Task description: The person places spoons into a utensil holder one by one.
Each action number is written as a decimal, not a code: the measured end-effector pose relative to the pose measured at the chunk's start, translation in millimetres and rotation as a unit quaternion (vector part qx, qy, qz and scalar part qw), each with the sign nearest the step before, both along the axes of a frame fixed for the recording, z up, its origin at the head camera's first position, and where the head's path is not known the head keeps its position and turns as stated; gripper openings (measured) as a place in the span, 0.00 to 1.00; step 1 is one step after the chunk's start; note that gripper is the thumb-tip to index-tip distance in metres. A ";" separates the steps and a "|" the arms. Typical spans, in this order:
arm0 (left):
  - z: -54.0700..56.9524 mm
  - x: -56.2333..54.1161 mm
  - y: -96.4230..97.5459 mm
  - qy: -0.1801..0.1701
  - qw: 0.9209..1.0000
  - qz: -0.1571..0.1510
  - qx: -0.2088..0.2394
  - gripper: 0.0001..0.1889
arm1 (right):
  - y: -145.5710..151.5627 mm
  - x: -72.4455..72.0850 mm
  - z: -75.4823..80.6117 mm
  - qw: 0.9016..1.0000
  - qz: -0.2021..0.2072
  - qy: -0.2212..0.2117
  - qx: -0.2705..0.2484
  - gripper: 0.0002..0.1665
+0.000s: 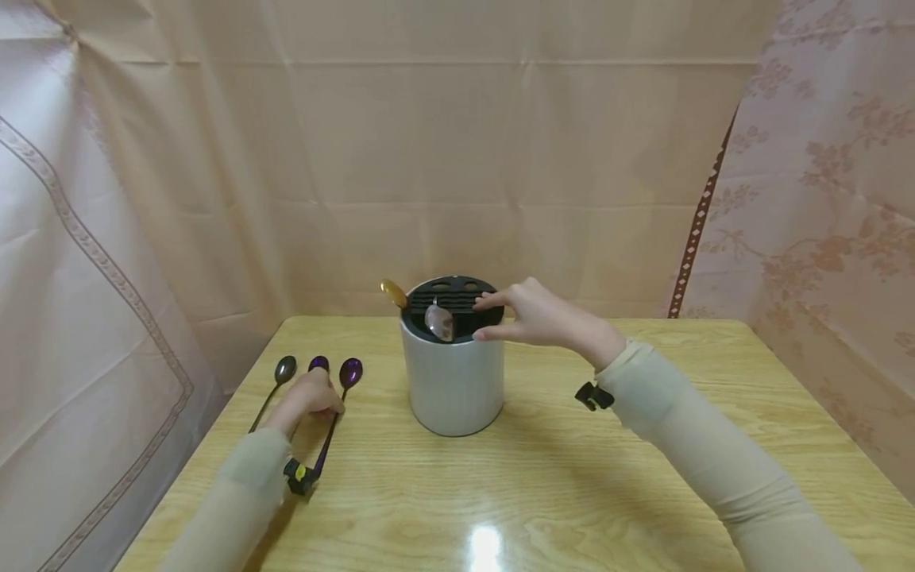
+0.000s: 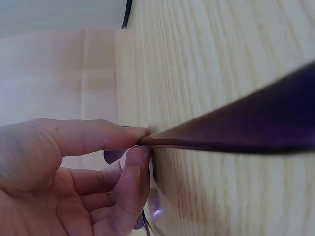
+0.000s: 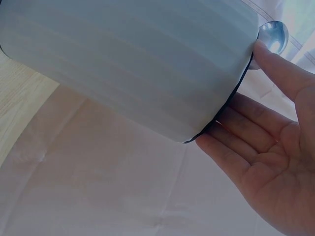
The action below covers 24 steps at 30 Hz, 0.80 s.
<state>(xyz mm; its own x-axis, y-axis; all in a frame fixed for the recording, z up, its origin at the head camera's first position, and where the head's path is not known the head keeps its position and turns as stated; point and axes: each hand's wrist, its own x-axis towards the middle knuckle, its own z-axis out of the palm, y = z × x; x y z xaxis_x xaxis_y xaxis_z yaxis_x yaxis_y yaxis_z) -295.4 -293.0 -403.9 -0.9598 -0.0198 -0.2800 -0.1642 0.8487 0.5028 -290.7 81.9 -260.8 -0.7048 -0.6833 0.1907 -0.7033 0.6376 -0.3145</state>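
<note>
Pinching a purple spoon, left grip shows palm only in wrist view; right grip gapes.

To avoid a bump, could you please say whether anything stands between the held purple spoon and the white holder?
Nothing visible blocks the purple spoon from the holder; the right hand is at the holder's right.

Kind of place unclear, beige drapes, wood-grain table

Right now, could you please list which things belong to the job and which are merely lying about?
Probably the job's:
purple spoon in the left grip
other purple spoon
dark spoon
white container
gold spoon
silver spoon

Just surroundings, nothing stray visible:
table
tan backdrop cloth
floral cloth
</note>
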 end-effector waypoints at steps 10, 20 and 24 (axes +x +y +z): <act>-1.7 3.0 -0.6 0.009 1.000 0.007 0.022 0.09 | -1.0 -0.8 -0.2 1.000 -0.001 0.001 0.008 0.34; -3.0 4.6 -1.6 0.016 0.999 0.012 0.038 0.07 | -3.5 -2.0 -0.7 1.000 -0.003 0.000 0.013 0.33; 0.2 3.4 -1.4 0.030 0.999 0.009 0.040 0.08 | -2.7 -0.8 0.0 1.000 -0.008 0.002 0.015 0.33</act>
